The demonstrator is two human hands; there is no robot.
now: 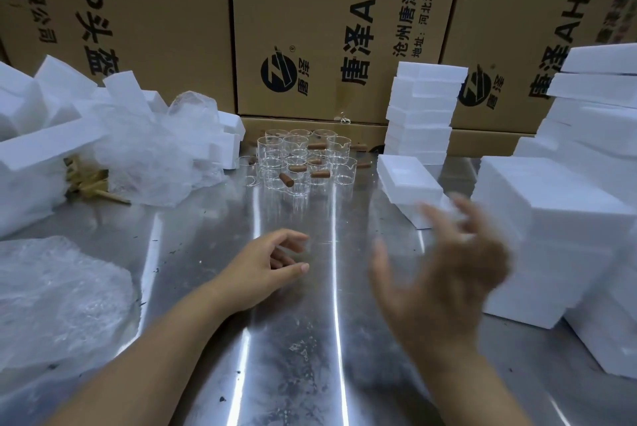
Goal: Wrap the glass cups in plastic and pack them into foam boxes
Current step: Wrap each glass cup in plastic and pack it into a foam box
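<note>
Several clear glass cups [299, 163] with brown wooden handles stand clustered at the middle back of the steel table [293, 339]. My left hand [265, 270] hovers low over the table centre, fingers loosely curled, holding nothing. My right hand [444, 274] is raised and blurred with fingers spread, empty, just in front of a low stack of white foam boxes [406, 181]. Clear plastic wrap [158, 153] lies heaped at the back left, and another heap of plastic [58, 298] sits at the near left.
Tall stacks of white foam boxes [420, 112] stand at the back right and along the right edge, among them a large foam stack [551, 239]. Loose foam pieces [44, 150] pile up at the left. Brown cardboard cartons [310, 29] wall off the back.
</note>
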